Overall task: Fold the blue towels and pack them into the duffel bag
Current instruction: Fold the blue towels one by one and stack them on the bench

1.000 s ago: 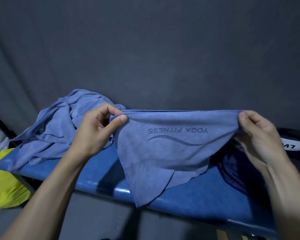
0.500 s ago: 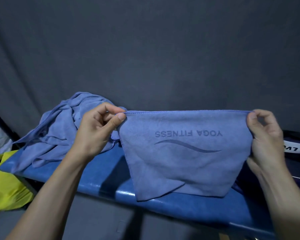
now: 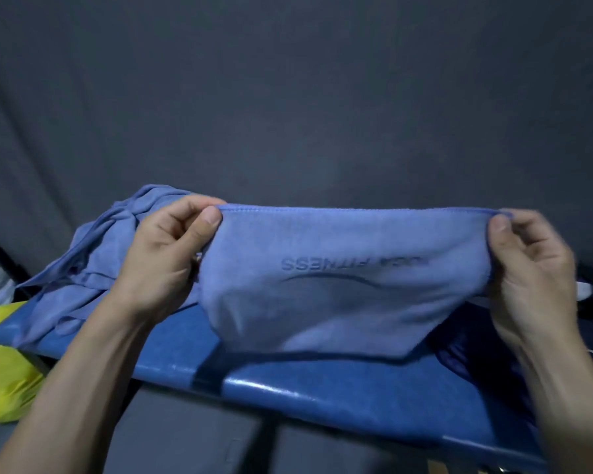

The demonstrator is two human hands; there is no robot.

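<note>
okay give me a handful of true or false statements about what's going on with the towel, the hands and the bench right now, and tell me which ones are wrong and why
1. Both hands hold the same towel by its top edge. True: the left hand pinches one top corner and the right hand pinches the other.
2. The held towel lies flat on the blue bench. False: it is stretched out in the air and hangs above the bench.
3. The lettering on the held towel reads upside down. True.
4. The pile of blue towels sits at the right end of the bench. False: it is heaped at the left end, behind the left hand.
5. Something yellow lies below the bench's left end. True.
</note>
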